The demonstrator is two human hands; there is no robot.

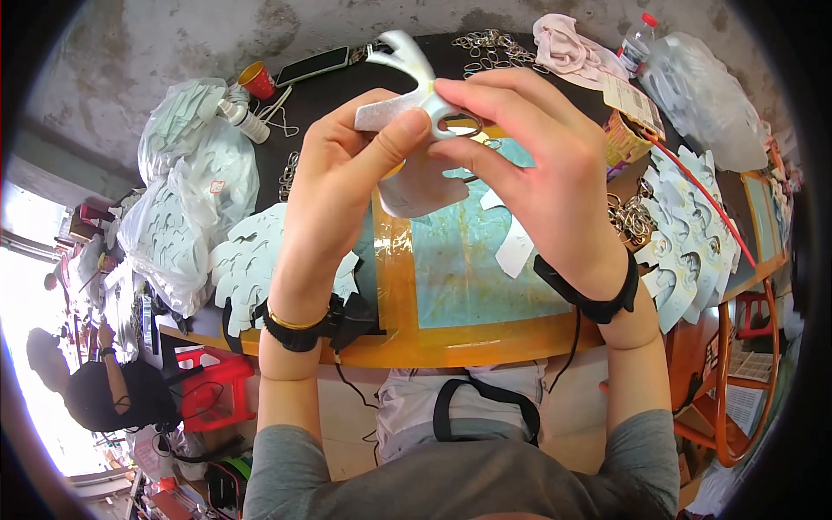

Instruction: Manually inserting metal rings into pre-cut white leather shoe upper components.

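Note:
Above the table, both my hands are closed on a white, soft-looking cut piece (414, 192) with curved arms. My left hand (342, 169) pinches its flap between thumb and fingers. With thumb and forefinger, my right hand (555, 147) grips the folded loop of the piece, where a metal ring (472, 130) passes through. Fingertips partly hide the ring. Below the hands, a light blue sheet (494, 290) is fixed to the table with amber tape (396, 286). A loose white cut piece (516, 249) lies on that sheet.
Piles of pale cut pieces lie left (247, 256) and right (689, 230). Metal rings (494, 50) are heaped at the back, more rings (633, 217) at right. A phone (314, 65), red cup (256, 80), white bottle (245, 121) and plastic bag (706, 95) stand around. Another person (100, 390) is at far left.

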